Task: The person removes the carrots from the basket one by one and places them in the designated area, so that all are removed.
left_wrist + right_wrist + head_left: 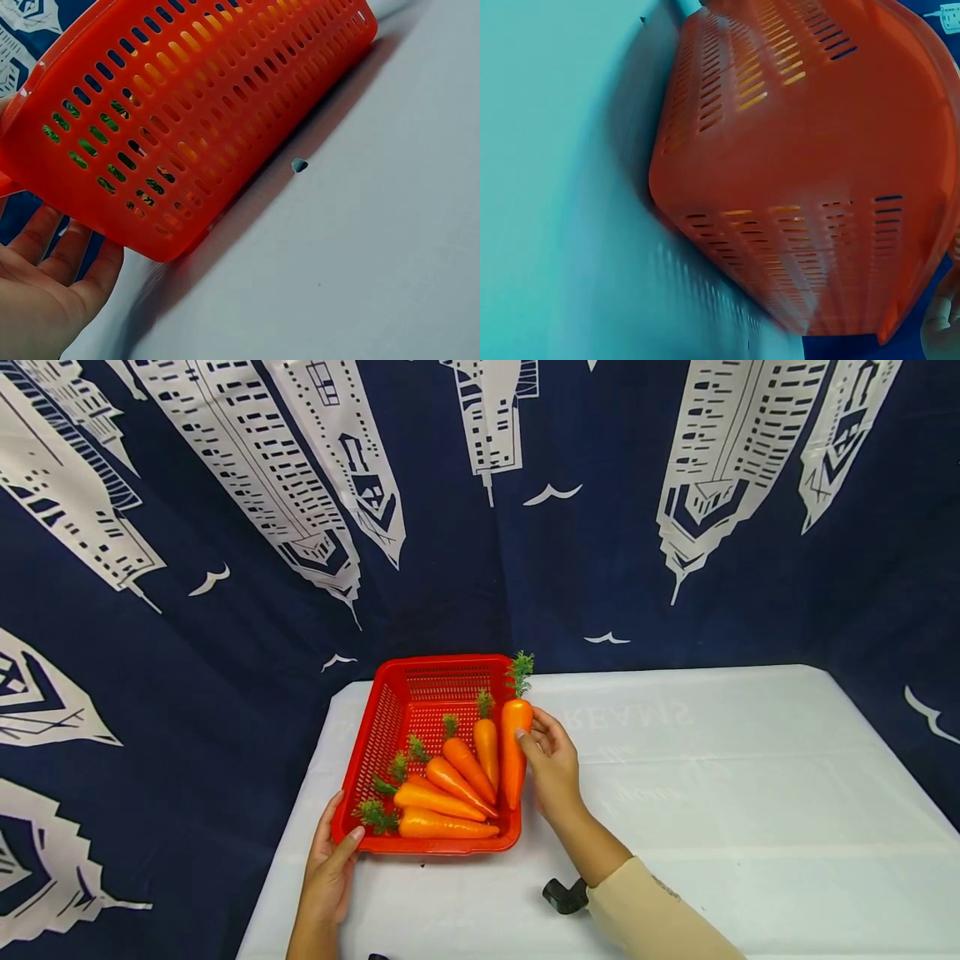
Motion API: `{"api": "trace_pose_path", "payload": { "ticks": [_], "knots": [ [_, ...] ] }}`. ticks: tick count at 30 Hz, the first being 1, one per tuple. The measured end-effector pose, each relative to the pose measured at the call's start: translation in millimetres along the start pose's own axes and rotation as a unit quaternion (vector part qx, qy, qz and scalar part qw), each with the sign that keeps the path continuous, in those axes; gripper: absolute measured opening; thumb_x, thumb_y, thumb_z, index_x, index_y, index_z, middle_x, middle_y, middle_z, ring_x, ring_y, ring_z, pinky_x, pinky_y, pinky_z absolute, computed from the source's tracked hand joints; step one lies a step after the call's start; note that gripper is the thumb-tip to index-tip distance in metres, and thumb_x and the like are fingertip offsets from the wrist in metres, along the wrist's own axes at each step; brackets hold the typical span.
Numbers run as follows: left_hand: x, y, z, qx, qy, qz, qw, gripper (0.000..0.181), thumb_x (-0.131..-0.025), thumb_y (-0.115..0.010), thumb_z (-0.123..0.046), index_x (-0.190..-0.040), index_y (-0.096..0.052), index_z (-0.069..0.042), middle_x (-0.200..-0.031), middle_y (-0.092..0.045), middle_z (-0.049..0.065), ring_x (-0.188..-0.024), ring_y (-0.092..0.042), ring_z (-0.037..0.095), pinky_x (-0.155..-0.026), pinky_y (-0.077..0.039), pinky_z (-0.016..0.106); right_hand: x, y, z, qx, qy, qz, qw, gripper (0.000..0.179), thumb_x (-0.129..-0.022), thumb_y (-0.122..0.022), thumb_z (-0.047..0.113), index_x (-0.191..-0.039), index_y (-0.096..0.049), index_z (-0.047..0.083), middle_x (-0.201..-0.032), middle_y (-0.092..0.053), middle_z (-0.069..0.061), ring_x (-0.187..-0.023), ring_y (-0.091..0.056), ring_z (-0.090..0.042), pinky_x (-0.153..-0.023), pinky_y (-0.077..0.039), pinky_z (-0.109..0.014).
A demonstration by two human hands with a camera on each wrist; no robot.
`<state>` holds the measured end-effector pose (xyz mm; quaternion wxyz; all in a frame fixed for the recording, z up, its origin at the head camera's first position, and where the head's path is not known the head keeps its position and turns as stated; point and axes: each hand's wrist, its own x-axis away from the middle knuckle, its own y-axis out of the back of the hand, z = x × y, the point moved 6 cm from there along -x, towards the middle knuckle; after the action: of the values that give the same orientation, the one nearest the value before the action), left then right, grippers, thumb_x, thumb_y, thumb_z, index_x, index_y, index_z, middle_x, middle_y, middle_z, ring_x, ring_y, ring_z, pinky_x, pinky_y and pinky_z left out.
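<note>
Your left hand [327,872] holds the near left corner of the red basket [420,689], thumb hooked over its rim, low in the centre of the frame. Your right hand [553,766] pinches an orange carrot [513,752] with green leaves at the basket's right edge, its tip pointing down among five other carrots [448,789] lying inside. The basket sits on the white table [750,793].

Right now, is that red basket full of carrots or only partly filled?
Partly filled. Five carrots lie in the near half of the red basket; its far half shows bare mesh. The right hand holds a sixth carrot at the rim.
</note>
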<state>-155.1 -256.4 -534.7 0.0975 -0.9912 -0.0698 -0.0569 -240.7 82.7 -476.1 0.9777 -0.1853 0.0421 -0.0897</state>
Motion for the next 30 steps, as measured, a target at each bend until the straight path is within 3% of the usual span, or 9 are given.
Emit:
{"api": "trace_pose_path", "payload": {
  "ticks": [21, 30],
  "knots": [
    [-1.4, -0.6, 1.0, 0.001, -0.007, 0.007, 0.9999, 0.068, -0.102, -0.054, -0.005, -0.160, -0.023, -0.025, -0.162, -0.025, -0.008, -0.130, -0.045, 0.004, -0.090, -0.047, 0.016, -4.4, 42, -14, 0.051, -0.035, -0.043, 0.9971, 0.044, -0.099, -0.063, 0.009, -0.141, -0.053, 0.007, -0.133, -0.055, -0.012, -0.110, -0.060, -0.011, -0.093, -0.052, -0.014],
    [-0.8, -0.2, 2.6, 0.005, -0.011, 0.009, 0.9999, 0.068, -0.103, -0.053, -0.006, -0.160, -0.024, -0.026, -0.162, -0.025, -0.007, -0.131, -0.045, 0.005, -0.092, -0.046, 0.016, -7.1, 55, -24, 0.059, -0.051, -0.065, 0.9948, 0.046, -0.097, -0.063, 0.006, -0.142, -0.052, 0.003, -0.133, -0.055, -0.013, -0.104, -0.061, -0.005, -0.089, -0.053, -0.013]
  ]
}}
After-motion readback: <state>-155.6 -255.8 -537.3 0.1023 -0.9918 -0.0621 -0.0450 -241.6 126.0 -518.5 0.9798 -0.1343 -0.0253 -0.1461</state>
